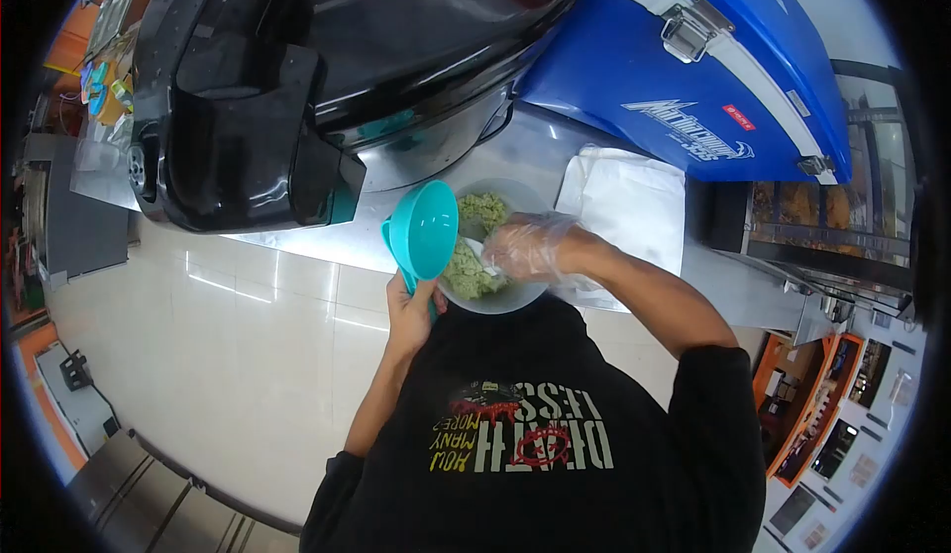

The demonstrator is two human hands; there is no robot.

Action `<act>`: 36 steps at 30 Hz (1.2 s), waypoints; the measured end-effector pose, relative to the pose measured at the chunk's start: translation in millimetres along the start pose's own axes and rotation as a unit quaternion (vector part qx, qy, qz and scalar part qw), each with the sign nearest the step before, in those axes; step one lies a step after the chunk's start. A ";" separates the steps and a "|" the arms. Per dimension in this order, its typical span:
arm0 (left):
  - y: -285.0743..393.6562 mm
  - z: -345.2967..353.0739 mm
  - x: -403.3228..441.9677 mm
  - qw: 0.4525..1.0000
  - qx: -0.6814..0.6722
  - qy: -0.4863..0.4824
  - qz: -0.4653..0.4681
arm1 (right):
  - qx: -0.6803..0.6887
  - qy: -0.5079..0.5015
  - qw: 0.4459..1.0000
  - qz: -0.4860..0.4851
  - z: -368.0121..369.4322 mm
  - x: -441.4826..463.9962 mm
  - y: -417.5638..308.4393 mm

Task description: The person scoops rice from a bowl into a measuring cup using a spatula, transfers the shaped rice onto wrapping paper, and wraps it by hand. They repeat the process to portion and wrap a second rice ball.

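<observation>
My left grip is wrapped round the handle of a teal scoop, held up by the left rim of a translucent bowl at the worktop edge. Gloved right grip is down at the green mash in that bowl, honestly can't tell what it's clutching.

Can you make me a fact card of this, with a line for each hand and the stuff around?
Left hand: bare, holding a teal scoop by its handle
Right hand: in a clear plastic glove, over the bowl; grip hard to see
Bowl: see-through, with green mash inside
Nearby: white sheet, blue box, big black appliance
</observation>
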State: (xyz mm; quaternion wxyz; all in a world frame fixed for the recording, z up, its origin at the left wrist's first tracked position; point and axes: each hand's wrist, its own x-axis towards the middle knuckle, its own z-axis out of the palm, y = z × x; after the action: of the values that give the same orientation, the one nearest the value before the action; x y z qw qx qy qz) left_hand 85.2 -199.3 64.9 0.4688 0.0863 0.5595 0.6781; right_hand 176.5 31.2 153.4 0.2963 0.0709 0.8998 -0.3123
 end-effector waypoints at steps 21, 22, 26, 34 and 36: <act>75.8 31.1 -53.1 0.999 -0.014 0.043 -0.020 | 0.111 0.177 0.974 0.084 -19.4 -93.0 15.5; 79.8 39.2 -58.7 0.998 0.015 0.047 -0.046 | 0.110 0.202 0.968 0.097 -18.3 -99.0 10.4; 89.1 77.0 -67.9 0.988 -0.050 0.024 -0.147 | -0.099 0.234 0.967 -0.003 2.5 -112.0 -26.0; 77.7 79.9 -58.3 0.883 -0.374 -0.026 -0.281 | -0.073 0.245 0.966 0.045 56.7 -106.9 -72.9; 77.0 69.1 -58.9 0.836 -0.446 -0.055 -0.313 | -0.101 0.337 0.935 0.048 62.6 -118.4 -61.1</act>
State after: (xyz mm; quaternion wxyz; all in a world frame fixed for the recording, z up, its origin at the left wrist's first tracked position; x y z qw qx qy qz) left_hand 120.2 -190.6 178.4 0.6738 -0.2750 0.1665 0.6653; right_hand 284.4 -48.5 214.2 -0.0039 0.1848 0.9693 -0.1625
